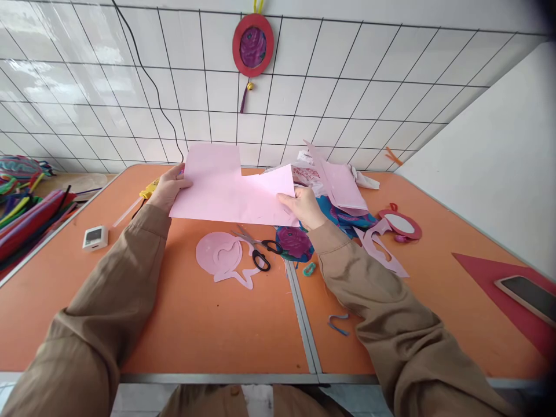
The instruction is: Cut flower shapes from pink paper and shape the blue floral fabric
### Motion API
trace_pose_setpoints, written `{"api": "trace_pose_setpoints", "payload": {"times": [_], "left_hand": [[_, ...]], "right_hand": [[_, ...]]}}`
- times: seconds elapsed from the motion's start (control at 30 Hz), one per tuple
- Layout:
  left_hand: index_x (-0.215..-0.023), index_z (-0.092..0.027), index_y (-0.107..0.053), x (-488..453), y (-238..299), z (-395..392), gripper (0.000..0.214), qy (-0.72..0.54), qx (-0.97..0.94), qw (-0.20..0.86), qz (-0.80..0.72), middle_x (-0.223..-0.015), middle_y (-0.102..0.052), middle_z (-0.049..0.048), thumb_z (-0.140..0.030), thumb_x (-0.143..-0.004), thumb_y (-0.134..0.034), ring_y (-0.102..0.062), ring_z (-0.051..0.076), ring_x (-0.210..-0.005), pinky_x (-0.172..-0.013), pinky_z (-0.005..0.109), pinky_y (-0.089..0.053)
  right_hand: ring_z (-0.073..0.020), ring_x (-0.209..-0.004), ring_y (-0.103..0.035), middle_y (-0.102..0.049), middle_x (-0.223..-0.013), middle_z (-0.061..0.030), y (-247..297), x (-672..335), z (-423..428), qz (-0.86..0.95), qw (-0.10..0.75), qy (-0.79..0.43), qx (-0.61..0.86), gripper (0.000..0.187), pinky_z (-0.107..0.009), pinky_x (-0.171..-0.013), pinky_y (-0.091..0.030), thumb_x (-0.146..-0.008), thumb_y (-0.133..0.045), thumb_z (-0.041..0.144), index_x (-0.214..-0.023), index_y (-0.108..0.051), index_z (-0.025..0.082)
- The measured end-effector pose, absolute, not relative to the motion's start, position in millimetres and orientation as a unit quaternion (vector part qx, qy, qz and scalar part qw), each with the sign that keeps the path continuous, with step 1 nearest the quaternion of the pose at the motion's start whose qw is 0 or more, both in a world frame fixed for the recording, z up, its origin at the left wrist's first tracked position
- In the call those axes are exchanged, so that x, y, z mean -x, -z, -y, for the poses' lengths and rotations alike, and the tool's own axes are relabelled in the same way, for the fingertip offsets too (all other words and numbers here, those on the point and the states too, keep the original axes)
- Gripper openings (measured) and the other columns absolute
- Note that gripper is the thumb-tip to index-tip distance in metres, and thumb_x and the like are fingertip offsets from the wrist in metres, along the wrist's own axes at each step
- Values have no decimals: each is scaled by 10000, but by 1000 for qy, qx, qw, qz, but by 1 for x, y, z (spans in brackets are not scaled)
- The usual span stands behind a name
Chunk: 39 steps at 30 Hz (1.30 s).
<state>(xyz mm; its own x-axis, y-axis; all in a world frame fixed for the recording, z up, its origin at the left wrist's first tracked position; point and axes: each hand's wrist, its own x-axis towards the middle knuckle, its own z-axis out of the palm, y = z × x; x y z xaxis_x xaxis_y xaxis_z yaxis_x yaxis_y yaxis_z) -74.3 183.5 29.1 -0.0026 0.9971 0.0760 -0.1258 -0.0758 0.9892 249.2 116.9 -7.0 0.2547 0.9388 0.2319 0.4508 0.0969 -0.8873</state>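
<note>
A large sheet of pink paper (pixel 217 191) with a piece cut out of its upper right is stretched between my hands above the table. My left hand (pixel 168 188) pinches its left edge, and my right hand (pixel 305 207) grips its right end with the thumb on the near face. Below the sheet lie scissors (pixel 261 259) with black handles, blades apart, resting partly on pink paper cutouts (pixel 211 255). A round piece of purple floral fabric (pixel 295 243) lies under my right wrist, beside a small teal clip-like item (pixel 309 269).
Folded pink paper (pixel 341 182) leans over blue fabric at the back right. Nearby are a red-rimmed oval ornament (pixel 402 225), a pink offcut (pixel 384 252) and a phone (pixel 530 295) on red paper. Left are a small white device (pixel 95 238) and colourful pipe cleaners (pixel 35 229). A round ornament (pixel 252 45) hangs on the wall.
</note>
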Motion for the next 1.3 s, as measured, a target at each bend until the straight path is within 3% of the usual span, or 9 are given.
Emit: {"api": "trace_pose_setpoints", "payload": {"times": [0.23,0.53,0.73,0.97,1.1,1.3], "left_hand": [[-868,-147,-730,86,-30,-186,359,-514,-486,552,-441,-839,-724,82,-87,-517,-775,-701,233,-838,-732,321,-582],[-783,-152,-688,96,-50,-184,180,-534,-523,506,-430,-730,-621,58,-187,-622,-761,-592,164,-640,-602,301,-491],[-830,-134,-715,92,-68,-169,226,-518,-552,475,-448,-693,-589,47,-223,-638,-797,-534,128,-584,-479,226,-396],[-877,-144,-710,92,-66,-174,297,-530,-537,470,-458,-897,-688,114,-152,-608,-837,-663,248,-818,-708,365,-549],[-960,-158,-712,97,-61,-180,379,-519,-545,473,-458,-880,-696,96,-115,-595,-807,-681,258,-802,-692,372,-567],[-915,-169,-739,92,-46,-184,420,-463,-520,482,-532,-855,-730,95,-38,-517,-768,-699,275,-804,-656,368,-574]], "right_hand": [[-211,-705,-627,-638,-619,-37,5,-247,-115,556,520,-247,600,206,-275,-579,-490,-720,-691,351,-640,-641,168],[-214,-759,-644,-661,-673,-33,2,-247,-114,545,564,-252,566,247,-297,-643,-517,-714,-689,413,-644,-622,186],[-211,-793,-664,-704,-746,-42,3,-242,-112,551,570,-280,542,216,-301,-672,-537,-716,-693,398,-704,-664,185],[-222,-767,-664,-691,-704,-43,6,-234,-109,556,540,-310,550,230,-296,-633,-532,-699,-699,404,-615,-622,203],[-208,-747,-656,-705,-721,-43,8,-233,-109,564,517,-317,561,237,-290,-630,-531,-698,-701,413,-638,-648,190],[-174,-606,-594,-644,-609,-32,16,-237,-113,583,465,-303,594,276,-271,-525,-475,-682,-688,419,-609,-630,159]]}}
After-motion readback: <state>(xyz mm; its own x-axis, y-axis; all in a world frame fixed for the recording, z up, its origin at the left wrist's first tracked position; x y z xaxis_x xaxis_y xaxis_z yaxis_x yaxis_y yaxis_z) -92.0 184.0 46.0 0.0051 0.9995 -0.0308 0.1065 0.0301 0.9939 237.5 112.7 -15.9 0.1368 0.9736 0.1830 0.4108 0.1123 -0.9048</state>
